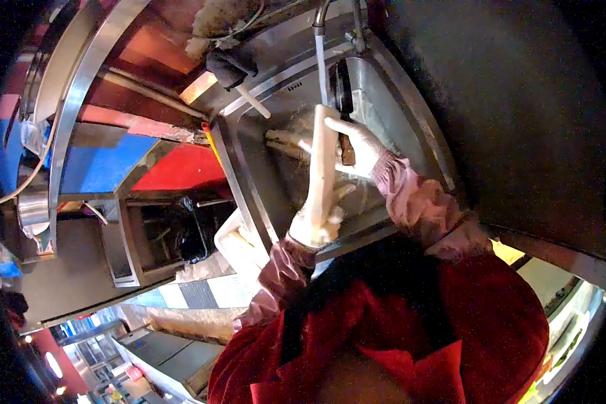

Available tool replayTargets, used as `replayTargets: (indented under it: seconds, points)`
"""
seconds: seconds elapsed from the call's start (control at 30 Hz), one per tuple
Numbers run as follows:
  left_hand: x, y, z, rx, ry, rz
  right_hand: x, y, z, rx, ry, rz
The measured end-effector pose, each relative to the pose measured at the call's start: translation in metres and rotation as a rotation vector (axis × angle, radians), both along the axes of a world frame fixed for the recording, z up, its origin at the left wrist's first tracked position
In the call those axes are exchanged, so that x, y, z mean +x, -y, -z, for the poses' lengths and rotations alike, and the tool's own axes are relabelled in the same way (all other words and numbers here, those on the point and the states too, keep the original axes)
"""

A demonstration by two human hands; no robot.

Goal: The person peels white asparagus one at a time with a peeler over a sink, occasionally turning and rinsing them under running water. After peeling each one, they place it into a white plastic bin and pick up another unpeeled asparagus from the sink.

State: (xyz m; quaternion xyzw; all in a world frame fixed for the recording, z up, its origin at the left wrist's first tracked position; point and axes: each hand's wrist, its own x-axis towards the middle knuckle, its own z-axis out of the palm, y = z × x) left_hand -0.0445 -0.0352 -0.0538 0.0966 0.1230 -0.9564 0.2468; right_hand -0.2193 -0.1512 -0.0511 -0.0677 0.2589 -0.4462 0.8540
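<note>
My left hand [316, 225] wraps round the lower end of a long, pale root vegetable that looks like a daikon [322, 158], held upright over a metal sink [283, 182]. Near its upper end, my right hand [359, 145] grips it from the side, thumb against its face. A stream of water [321, 67] runs from the faucet [320, 27] down to the top of the vegetable. A brown piece [347, 149] shows just under my right hand; I cannot tell whether that hand holds it. Another pale, long piece [284, 145] lies behind in the sink.
A white tub [232, 236] with pale pieces stands left of the sink. A dark, long object [341, 84] sits at the back of the basin. A black-wrapped item with a pale handle [252, 101] juts over the left rim. A dark panel [505, 121] borders the right side.
</note>
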Motion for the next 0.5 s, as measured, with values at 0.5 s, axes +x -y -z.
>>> replayTargets:
  seconds: [0.5]
  points:
    - [0.008,0.013,-0.036,-0.613,0.743,-0.243,-0.013,-0.027,0.020,-1.438,-1.838,-0.111]
